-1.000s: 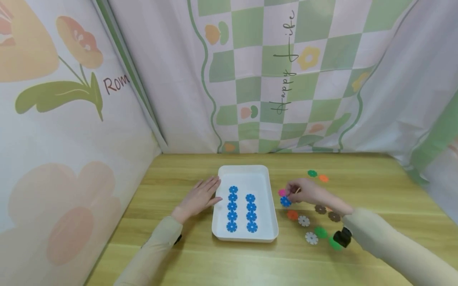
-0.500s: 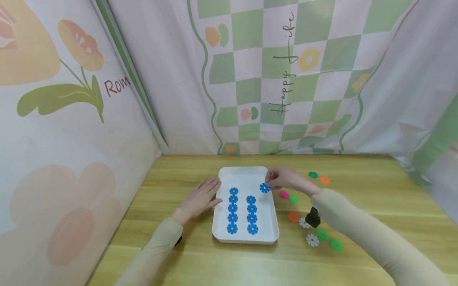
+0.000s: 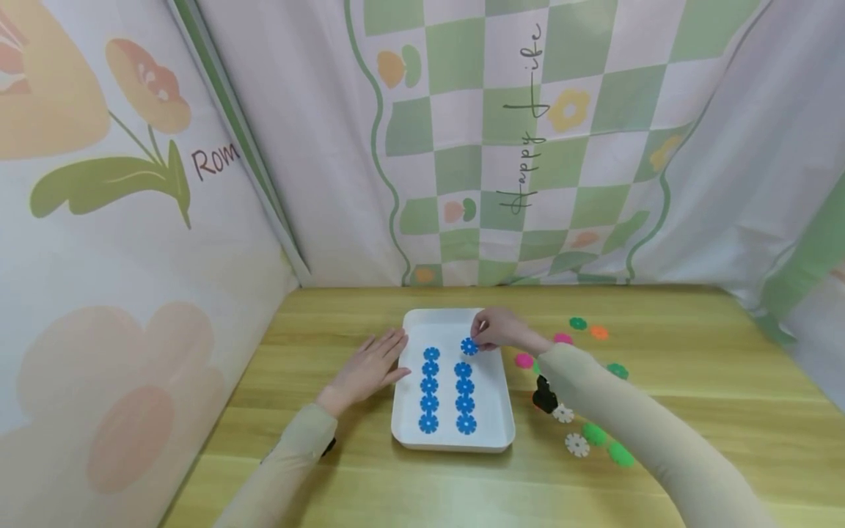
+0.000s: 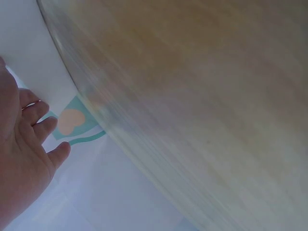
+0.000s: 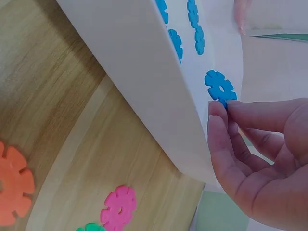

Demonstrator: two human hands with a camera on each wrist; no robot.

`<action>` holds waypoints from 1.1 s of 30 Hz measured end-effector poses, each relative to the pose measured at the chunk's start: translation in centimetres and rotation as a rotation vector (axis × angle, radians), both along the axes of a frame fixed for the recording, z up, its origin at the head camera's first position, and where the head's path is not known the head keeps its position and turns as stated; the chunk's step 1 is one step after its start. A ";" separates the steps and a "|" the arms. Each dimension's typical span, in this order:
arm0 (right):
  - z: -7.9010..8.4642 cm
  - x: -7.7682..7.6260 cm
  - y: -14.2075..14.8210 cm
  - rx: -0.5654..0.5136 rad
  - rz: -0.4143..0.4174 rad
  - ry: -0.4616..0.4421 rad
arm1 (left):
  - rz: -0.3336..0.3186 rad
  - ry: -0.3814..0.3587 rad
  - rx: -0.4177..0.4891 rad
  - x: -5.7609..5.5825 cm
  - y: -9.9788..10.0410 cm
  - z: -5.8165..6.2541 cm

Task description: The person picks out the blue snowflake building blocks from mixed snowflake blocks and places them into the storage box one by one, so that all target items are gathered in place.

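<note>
My right hand [image 3: 499, 328] pinches a blue flower-shaped disc [image 5: 220, 87] between thumb and fingertips, over the far right part of the white tray [image 3: 488, 411]. Just nearer than it, a column of several blue discs [image 3: 464, 386] lies in the tray. To the left runs a second, longer column of blue discs [image 3: 429, 386]. With fingers straight, my left hand [image 3: 366, 369] rests at the tray's left rim. In the left wrist view the palm and fingers [image 4: 45, 127] show beside the tray's pale wall.
Right of the tray, loose flower discs lie on the wooden table [image 3: 317, 469]: pink [image 3: 524, 360], orange [image 3: 598, 332], dark green [image 3: 577, 323], light green [image 3: 620, 453] and white [image 3: 577, 444]. My right sleeve hides part of this group. A printed curtain [image 3: 455, 147] hangs behind the table.
My right hand has picked the blue disc up from beside the pink one and carried it left over the tray, to the far end of the right column. The left hand stays put.
</note>
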State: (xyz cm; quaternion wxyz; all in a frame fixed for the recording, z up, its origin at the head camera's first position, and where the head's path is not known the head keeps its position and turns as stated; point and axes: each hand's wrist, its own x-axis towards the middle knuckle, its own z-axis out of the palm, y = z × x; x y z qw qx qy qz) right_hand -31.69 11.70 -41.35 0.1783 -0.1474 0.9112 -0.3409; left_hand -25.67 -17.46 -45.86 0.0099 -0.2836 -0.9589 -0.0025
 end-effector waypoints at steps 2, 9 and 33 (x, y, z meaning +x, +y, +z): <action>-0.1 -0.1 -0.3 0.011 0.009 0.015 | 0.001 0.001 -0.004 0.0 0.0 -0.1; -0.4 -0.5 -1.5 0.092 0.022 0.057 | 0.001 0.009 0.010 -0.3 -0.2 -0.7; -0.9 -1.0 -2.8 0.162 -0.011 -0.005 | -0.002 0.001 0.018 -0.2 -0.2 -0.3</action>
